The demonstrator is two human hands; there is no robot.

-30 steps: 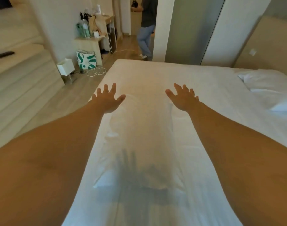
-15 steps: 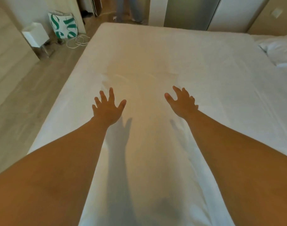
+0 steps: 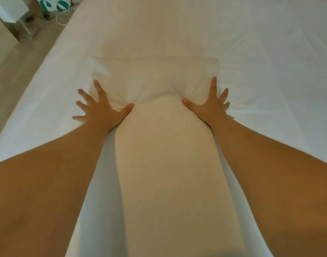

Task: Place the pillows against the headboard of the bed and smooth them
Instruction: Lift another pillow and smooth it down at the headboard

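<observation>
A long white pillow (image 3: 164,145) lies lengthwise on the white bed (image 3: 261,62), running from the bottom of the view to a flat far end. My left hand (image 3: 99,108) presses flat on its left side with fingers spread. My right hand (image 3: 209,106) presses flat on its right side, also spread. The two thumbs pinch the pillow in from both sides, so creases fan out between them. Neither hand grips anything. The headboard is out of view.
The bed's left edge runs diagonally from the top centre to the left. Beyond it lies wooden floor with a white box-shaped object (image 3: 10,8), a white and green bag (image 3: 55,3) and a loose white cable (image 3: 64,17).
Both hands came down from hovering in the air onto the pillow and now press it flat. The view has tipped further down, and the room and the far pillow have left the view.
</observation>
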